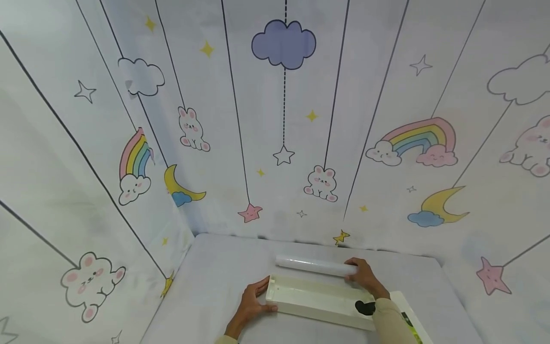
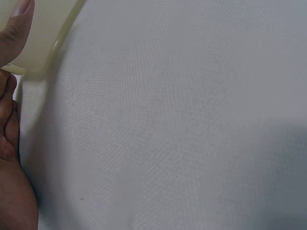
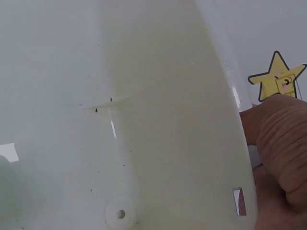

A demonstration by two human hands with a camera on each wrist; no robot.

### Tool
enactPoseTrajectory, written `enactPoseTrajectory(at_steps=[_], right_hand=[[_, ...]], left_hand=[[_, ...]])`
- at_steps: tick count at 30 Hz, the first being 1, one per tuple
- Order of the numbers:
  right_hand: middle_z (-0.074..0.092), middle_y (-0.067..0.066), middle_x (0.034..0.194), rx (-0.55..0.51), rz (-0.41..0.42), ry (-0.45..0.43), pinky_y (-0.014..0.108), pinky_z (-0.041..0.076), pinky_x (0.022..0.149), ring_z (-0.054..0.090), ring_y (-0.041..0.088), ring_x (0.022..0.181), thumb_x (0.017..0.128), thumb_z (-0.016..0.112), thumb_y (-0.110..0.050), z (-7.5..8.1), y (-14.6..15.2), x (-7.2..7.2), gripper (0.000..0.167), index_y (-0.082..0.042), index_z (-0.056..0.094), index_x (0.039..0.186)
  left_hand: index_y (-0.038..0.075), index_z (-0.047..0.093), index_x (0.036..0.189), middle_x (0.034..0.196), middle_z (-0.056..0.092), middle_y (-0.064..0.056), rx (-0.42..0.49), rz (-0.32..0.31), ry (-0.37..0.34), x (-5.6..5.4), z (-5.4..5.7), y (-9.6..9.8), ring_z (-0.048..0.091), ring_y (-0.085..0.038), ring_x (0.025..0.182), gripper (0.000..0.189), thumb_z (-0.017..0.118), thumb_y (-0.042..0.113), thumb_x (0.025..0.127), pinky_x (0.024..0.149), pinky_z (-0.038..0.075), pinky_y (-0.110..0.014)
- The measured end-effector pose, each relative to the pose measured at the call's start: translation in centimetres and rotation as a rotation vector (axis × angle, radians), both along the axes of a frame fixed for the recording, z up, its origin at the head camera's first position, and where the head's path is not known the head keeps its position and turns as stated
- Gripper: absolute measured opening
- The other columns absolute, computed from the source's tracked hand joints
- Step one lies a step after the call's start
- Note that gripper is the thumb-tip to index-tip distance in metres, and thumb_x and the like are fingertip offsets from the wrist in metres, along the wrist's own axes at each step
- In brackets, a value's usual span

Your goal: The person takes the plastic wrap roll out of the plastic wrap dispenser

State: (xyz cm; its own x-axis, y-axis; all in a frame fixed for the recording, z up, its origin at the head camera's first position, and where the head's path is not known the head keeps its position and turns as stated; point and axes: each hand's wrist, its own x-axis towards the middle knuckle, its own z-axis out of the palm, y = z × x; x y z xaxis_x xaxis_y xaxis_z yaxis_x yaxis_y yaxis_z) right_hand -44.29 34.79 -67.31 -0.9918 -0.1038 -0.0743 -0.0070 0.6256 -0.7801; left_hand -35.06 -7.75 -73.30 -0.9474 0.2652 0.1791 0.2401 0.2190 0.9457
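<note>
A long cream plastic box (image 1: 318,315) lies on the white surface, its hollow side up. My left hand (image 1: 250,302) grips the box's left end, thumb along the front wall and fingers round the back corner. Behind the box lies a roll of clear plastic film (image 1: 309,265), roughly parallel to it. My right hand (image 1: 363,274) holds this roll by its right end. The left wrist view catches only the thumb (image 2: 14,33) against a corner of the box. In the right wrist view the box's inside (image 3: 177,120) fills most of the picture, and its wall hides the roll.
A cream panel with a green label (image 1: 410,320) lies right of the box, partly behind the right sleeve (image 1: 393,320). A small black object (image 1: 364,308) shows beside that sleeve. Cloth walls (image 1: 275,105) printed with clouds and rabbits enclose the white surface (image 1: 223,258).
</note>
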Motion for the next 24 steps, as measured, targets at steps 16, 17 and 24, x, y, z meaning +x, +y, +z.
enactPoseTrajectory(at_steps=[16,17,24], right_hand=[[0.062,0.038,0.144,0.218,0.019,0.195,0.079,0.040,0.098,0.054,0.062,0.126,0.082,0.094,-0.031,-0.6,1.9,1.7,0.072,0.000,0.066,0.140],[0.061,0.039,0.145,0.221,0.012,0.208,0.080,0.039,0.099,0.053,0.063,0.128,0.085,0.092,-0.036,0.2,1.5,1.5,0.074,0.001,0.064,0.142],[0.057,0.036,0.152,0.229,-0.068,0.308,0.077,0.038,0.100,0.049,0.065,0.135,0.101,0.068,-0.062,4.5,-0.7,-0.4,0.081,0.001,0.060,0.149]], left_hand=[[-0.002,0.050,0.161,0.160,0.058,-0.017,-0.030,-0.018,-0.063,0.3,0.4,1.0,0.058,-0.037,0.149,0.105,0.104,0.024,0.074,0.121,0.042,-0.018],[-0.002,0.050,0.160,0.160,0.058,-0.017,-0.032,-0.011,-0.054,0.1,0.6,0.8,0.057,-0.038,0.149,0.105,0.104,0.024,0.074,0.122,0.042,-0.020],[-0.007,0.040,0.164,0.167,0.046,-0.026,-0.022,-0.080,0.026,-1.6,1.5,-1.8,0.049,-0.041,0.155,0.110,0.102,0.020,0.077,0.125,0.041,-0.022]])
